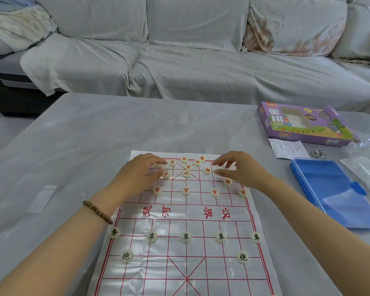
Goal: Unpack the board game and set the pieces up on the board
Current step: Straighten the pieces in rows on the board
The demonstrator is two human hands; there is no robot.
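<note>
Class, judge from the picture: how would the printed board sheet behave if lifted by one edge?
The board sheet looks thin, with fold creases and a sheen, so it would probably flop and sag. The round pieces resting on it would likely slide off.

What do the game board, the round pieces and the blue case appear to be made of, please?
The board looks like a thin glossy plastic or coated-paper sheet: fold creases and sheen show. The pieces seem to be smooth cream plastic, possibly resin, with printed or inlaid characters. The blue case appears to be translucent rigid plastic, judging by its glossy reflections.
</note>
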